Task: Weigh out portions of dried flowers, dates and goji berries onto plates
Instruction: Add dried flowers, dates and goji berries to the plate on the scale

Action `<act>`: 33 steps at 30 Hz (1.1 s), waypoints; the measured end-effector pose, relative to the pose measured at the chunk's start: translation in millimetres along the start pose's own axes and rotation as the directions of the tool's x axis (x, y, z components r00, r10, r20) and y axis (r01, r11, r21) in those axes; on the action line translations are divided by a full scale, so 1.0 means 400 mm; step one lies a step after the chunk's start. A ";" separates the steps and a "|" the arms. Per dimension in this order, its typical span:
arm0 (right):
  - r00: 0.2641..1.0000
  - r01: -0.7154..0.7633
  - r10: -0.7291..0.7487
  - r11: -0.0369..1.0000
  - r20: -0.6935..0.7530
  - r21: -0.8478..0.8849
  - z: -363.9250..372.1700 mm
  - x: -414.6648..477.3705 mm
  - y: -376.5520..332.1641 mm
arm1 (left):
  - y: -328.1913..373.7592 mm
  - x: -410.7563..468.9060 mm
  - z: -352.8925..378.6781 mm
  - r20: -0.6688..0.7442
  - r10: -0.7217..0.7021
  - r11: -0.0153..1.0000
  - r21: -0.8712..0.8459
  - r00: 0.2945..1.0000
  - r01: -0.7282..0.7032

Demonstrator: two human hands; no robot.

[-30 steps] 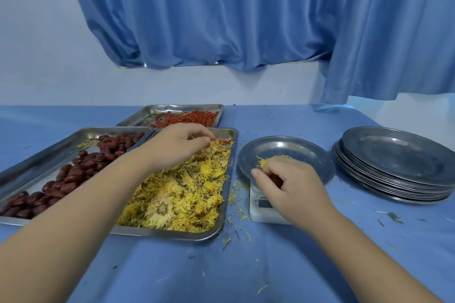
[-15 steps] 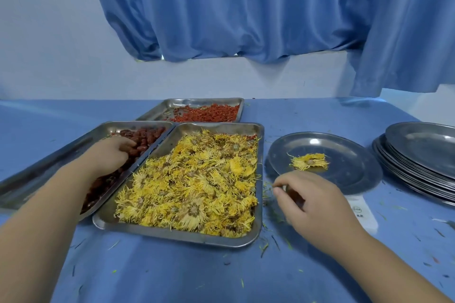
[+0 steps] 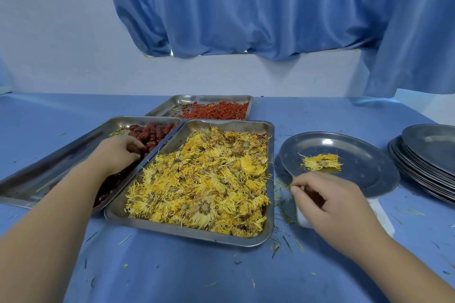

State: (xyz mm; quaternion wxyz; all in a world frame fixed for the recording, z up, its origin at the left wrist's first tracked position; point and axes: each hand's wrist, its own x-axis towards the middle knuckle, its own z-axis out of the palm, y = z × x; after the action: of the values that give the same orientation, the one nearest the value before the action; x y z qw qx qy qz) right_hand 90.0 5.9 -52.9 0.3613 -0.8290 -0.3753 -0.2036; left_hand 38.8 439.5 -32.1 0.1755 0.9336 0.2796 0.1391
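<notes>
Left hand (image 3: 118,155) gripping dates (image 3: 152,134), right hand (image 3: 327,204) near one flowered plate (image 3: 357,179), three trays (image 3: 192,235)

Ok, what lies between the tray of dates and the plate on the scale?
The tray of dried flowers, seen in the head view, with loose petals on the cloth beside the plate.

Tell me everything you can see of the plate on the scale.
The plate is round, shallow, dull grey metal with a broad rim and a glare spot. It sits level on the white scale, between the flower tray and the stack of plates. One clump of dried yellow flowers lies left of its centre; nothing else is on it. The right hand is at its near left edge; contact cannot be told.
</notes>
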 end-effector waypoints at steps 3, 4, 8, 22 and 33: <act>1.000 0.006 -0.006 1.000 -0.016 0.003 -0.003 0.001 0.001 | 0.020 -0.013 -0.013 -0.084 0.039 0.990 -0.130 0.996 -0.050; 1.000 0.000 0.000 1.000 -0.030 0.006 -0.005 0.002 0.003 | 0.035 -0.019 -0.020 -0.109 0.050 0.981 -0.180 0.993 -0.069; 0.993 -0.044 0.050 0.997 -0.103 0.061 -0.019 0.008 0.018 | 0.131 -0.044 -0.042 -0.144 0.120 0.944 -0.291 0.982 -0.158; 0.733 -0.335 0.637 0.645 -0.240 0.687 -0.104 0.048 0.115 | 0.637 -0.118 0.117 0.156 0.517 0.784 -0.479 0.841 -0.394; 0.718 -0.353 0.637 0.681 -0.281 0.641 -0.107 0.050 0.149 | 0.766 -0.124 0.248 0.203 0.555 0.810 -0.354 0.807 -0.468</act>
State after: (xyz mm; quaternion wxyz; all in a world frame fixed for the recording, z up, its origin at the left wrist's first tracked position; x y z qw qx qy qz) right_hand 145.8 -44.1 -39.3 0.7051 -0.6830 -0.0662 -0.1788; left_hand 179.4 146.6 -4.9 0.3042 0.9486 -0.0381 0.0790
